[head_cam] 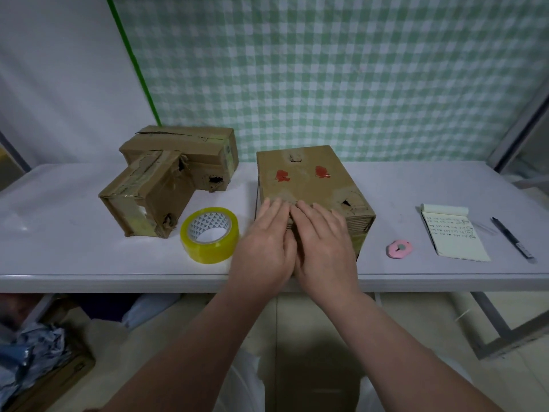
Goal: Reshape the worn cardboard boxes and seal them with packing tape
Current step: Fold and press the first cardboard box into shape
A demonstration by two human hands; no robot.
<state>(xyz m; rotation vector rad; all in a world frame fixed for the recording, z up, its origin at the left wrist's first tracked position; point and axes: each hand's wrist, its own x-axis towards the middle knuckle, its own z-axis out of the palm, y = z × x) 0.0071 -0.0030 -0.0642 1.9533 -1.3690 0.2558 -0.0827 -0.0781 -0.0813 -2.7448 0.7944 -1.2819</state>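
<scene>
A worn cardboard box with two red marks and a torn hole on its top stands at the middle of the white table. My left hand and my right hand lie side by side on its near top edge, fingers straight and pressing down. A roll of yellowish packing tape lies flat on the table just left of my left hand. Two more battered boxes sit at the left: a small taped one in front and a longer one behind it.
To the right of the box lie a small pink round cutter, a notepad with writing and a black pen. A checked green cloth hangs behind the table. Below the table at the left is a box of crumpled plastic.
</scene>
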